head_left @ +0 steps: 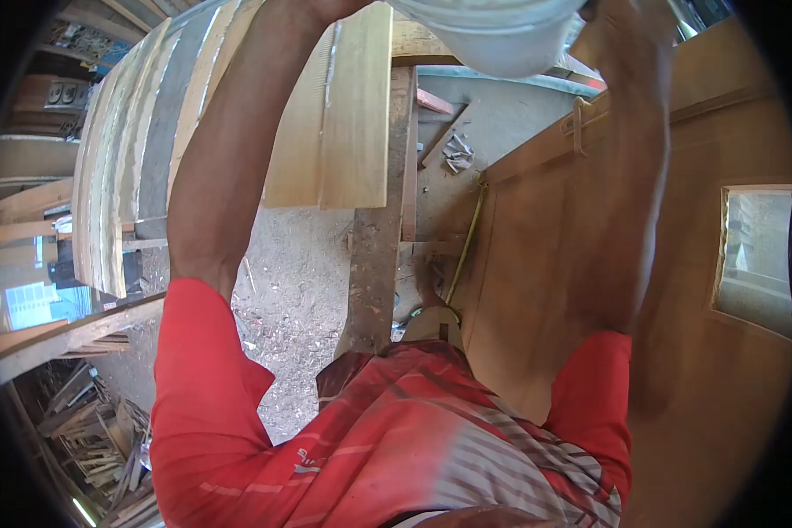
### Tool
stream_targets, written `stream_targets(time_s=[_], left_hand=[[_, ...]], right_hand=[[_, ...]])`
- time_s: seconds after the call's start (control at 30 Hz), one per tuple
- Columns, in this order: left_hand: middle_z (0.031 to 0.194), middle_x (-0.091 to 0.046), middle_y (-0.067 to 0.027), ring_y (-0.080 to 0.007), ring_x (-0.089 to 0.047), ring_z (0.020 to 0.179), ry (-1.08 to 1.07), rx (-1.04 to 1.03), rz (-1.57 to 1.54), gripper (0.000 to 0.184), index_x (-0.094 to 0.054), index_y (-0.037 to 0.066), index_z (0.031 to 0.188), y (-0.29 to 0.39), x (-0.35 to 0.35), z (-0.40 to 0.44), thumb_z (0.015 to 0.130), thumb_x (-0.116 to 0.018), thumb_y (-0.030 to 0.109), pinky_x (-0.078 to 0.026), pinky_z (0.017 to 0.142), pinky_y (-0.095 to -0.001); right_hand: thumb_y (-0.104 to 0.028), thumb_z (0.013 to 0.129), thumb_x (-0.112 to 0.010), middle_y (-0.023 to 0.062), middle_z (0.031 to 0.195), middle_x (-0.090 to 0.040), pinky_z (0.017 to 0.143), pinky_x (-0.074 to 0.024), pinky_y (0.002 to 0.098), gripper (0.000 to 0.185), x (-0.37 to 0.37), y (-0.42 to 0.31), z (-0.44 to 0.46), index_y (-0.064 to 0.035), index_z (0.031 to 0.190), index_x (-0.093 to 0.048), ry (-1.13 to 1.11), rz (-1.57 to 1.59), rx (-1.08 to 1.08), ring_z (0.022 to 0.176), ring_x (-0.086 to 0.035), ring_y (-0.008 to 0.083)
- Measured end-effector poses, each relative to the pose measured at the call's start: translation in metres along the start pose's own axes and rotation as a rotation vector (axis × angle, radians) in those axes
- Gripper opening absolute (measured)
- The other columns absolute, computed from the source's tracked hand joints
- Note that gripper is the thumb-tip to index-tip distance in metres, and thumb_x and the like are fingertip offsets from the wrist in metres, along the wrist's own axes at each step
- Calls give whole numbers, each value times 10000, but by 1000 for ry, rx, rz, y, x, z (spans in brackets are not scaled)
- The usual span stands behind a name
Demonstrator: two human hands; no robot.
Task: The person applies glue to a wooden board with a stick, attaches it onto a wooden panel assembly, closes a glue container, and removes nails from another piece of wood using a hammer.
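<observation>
A whitish plastic bucket (pixel 506 40) is at the top edge of the view, its upper part cut off. My right hand (pixel 629 31) is at the bucket's right side, somewhat blurred, with its fingers closed against it near the rim. My left arm stretches up to the bucket's left side. Only the wrist end shows there, and the left hand lies beyond the frame. Below the bucket, pale wooden boards (pixel 356 123) lie side by side, with a line of whitish stuff along one joint.
More edge-joined boards (pixel 163 114) stand at left. A narrow wooden beam (pixel 374 273) runs towards my body. On my right is a large brown wooden panel (pixel 537 255) with a rectangular opening. Scrap wood (pixel 97 431) is heaped lower left, and shavings litter the floor (pixel 299 264).
</observation>
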State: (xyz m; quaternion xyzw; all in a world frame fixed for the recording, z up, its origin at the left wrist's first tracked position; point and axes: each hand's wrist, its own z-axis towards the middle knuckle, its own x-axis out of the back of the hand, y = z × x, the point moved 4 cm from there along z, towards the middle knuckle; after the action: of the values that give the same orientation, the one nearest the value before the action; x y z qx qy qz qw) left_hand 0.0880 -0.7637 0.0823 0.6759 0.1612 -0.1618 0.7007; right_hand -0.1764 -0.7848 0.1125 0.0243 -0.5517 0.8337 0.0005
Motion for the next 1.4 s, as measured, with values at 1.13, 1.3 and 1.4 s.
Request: stream_targets(time_s=[1.13, 1.3, 1.4], left_hand=[[1145, -714, -221, -393, -696, 1016, 1284, 461, 478, 329, -661, 18, 1203, -401, 277, -822, 906, -678, 159, -539, 884, -450], [1204, -656, -185, -400, -593, 1168, 1332, 526, 534, 382, -610, 100, 1299, -515, 329, -824, 929, -648, 187, -433, 1026, -499], [1159, -662, -212, -392, -609, 1136, 1339, 558, 506, 411, -597, 83, 1315, -564, 359, -825, 932, -652, 219, -446, 1010, -501]], right_hand=[[-392, 892, -735, 146, 924, -717, 647, -542, 406, 571, -372, 392, -813, 41, 1258, -671, -1375, -678, -679, 787, -690, 243], [-395, 907, -699, 157, 825, -688, 683, -519, 426, 465, -403, 506, -890, 41, 1068, -692, -1451, -615, -529, 741, -661, 247], [-344, 924, -652, 179, 764, -670, 667, -496, 433, 406, -428, 526, -915, 55, 981, -703, -1437, -450, -654, 716, -642, 229]])
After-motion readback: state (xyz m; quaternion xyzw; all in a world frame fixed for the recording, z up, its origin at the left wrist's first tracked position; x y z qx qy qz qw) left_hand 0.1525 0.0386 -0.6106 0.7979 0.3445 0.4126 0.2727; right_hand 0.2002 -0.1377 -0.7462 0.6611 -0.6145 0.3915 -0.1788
